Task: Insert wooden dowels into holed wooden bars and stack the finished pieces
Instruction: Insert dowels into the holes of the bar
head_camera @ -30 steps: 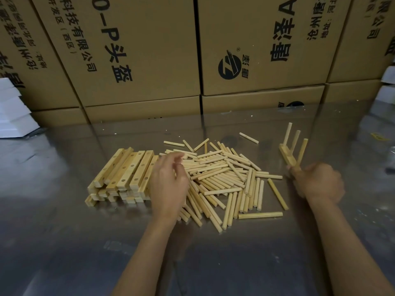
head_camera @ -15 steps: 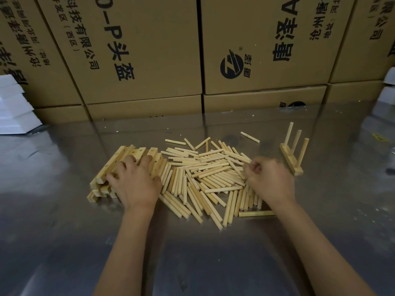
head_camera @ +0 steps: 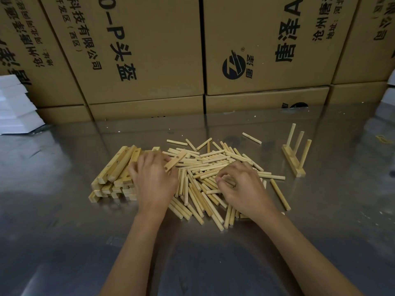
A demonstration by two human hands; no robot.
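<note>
One finished piece [head_camera: 296, 154] stands right on the worktop [head_camera: 64, 210]. Left hand [head_camera: 155, 180] grips a fresh bar [head_camera: 176, 160]; right hand [head_camera: 241, 186] pinches among dowels [head_camera: 205, 167]. Bar stack [head_camera: 115, 169] barely touched.

Shiny metal table [head_camera: 64, 242] under dim light, backed by stacked brown cardboard boxes [head_camera: 149, 50] (black printed lettering); white foam blocks [head_camera: 15, 107] at left.
</note>
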